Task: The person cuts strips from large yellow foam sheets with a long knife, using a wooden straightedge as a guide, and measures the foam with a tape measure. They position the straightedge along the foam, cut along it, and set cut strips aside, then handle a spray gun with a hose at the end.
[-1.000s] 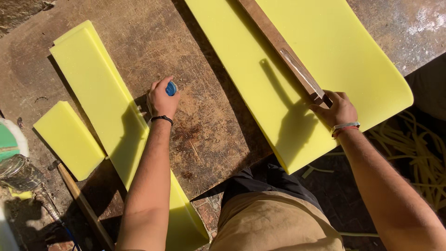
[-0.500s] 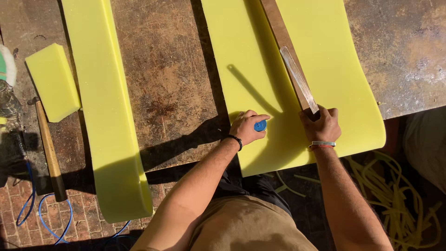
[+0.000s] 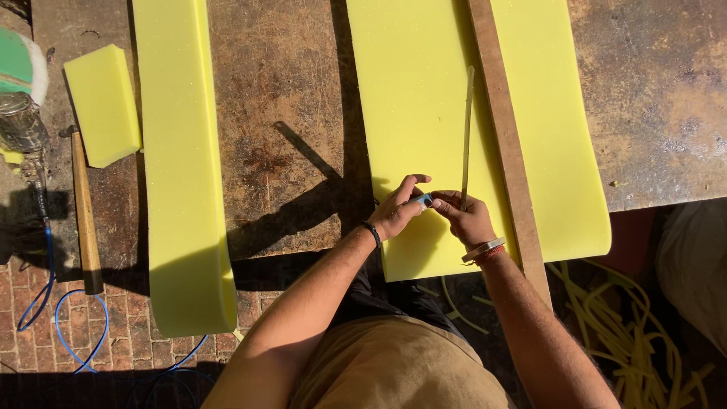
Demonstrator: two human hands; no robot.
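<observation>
both hands now meet over the wide foam sheet [image 3: 424,98]: the left hand [image 3: 399,210] pinches a small blue marker [image 3: 424,200] while the right hand [image 3: 466,218] grips a thin metal strip [image 3: 466,136], beside the wooden straightedge [image 3: 506,144] lying lengthwise as a guide.

Workshop: scarred workbench [image 3: 288,113], foam sheets [image 3: 424,113], hammer [image 3: 85,220], air hose [image 3: 45,303]
</observation>
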